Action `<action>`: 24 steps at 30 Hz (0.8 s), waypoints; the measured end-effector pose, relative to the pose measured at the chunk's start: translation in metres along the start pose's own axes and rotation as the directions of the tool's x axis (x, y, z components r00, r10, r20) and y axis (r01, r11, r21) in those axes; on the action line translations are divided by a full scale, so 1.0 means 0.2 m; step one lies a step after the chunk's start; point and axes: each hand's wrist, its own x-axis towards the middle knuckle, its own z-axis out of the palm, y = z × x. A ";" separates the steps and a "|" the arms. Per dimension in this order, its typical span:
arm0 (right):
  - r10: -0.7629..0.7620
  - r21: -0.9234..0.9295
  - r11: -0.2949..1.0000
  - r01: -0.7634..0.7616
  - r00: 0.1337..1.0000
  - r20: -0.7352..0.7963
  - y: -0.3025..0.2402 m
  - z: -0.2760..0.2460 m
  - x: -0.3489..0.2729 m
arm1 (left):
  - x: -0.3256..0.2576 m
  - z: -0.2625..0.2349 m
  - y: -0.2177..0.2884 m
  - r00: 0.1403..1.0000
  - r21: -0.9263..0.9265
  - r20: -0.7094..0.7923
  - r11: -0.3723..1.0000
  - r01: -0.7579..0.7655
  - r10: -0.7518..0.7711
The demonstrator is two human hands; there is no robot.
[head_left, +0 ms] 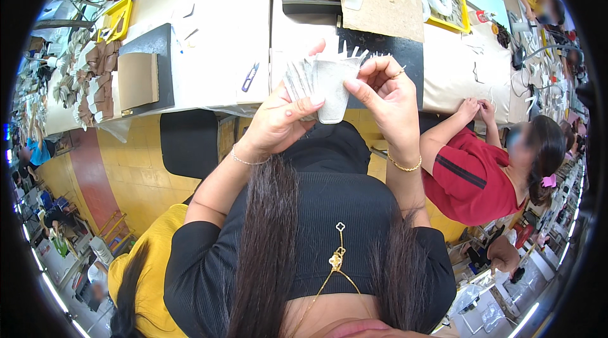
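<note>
A fanned stack of pale grey, tapered flat pieces is held up in front of me above the table's near edge. My left hand grips the stack from the left, with the thumb across the front piece and the fingers behind. The thumb and index finger of my right hand pinch the right edge of the front piece. Narrow strips stick up along the top of the stack. What the pieces are made of, I cannot tell.
A black board and a tan sheet with pale pieces lie beyond my hands. A small cutter rests on the white table to the left. Brown pieces are piled further left. A person in red works at my right.
</note>
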 end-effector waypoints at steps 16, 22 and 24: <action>0.016 -0.152 0.988 -0.010 0.999 0.044 -0.01 0.00 -0.01 | 0.04 -0.02 0.01 0.999 0.094 -0.007 0.994 -0.048 0.049; 0.195 0.087 0.971 -0.224 0.946 0.257 -0.01 -0.06 0.00 | 0.05 -0.06 0.06 0.996 0.171 -0.053 0.984 -0.058 0.068; 0.154 0.167 0.962 -0.216 0.935 0.321 0.02 -0.06 0.01 | 0.04 -0.07 0.06 0.995 0.177 -0.071 0.983 -0.054 0.067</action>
